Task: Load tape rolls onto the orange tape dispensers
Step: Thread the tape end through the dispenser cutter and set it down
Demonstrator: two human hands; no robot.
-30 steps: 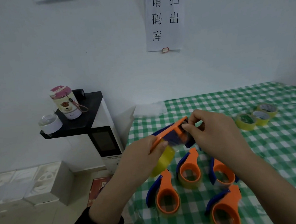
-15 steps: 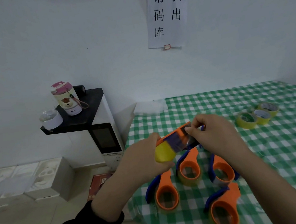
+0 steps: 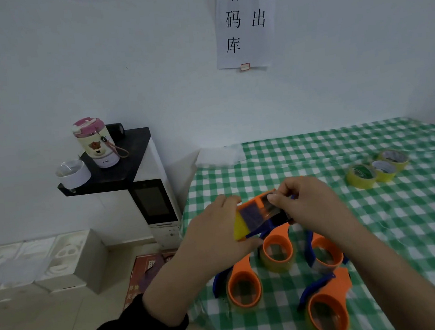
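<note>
I see the left hand clasping the loaded orange dispenser; fingers of the right hand pinch its front end.

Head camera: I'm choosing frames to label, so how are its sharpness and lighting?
Head view: dim, flat, bluish light with no hard shadows or glare; the dispenser gripped by the left hand and pinched by the right hand is smeared; the loose tape rolls are soft; the white cabinet leans, likely wide-lens distortion.
</note>
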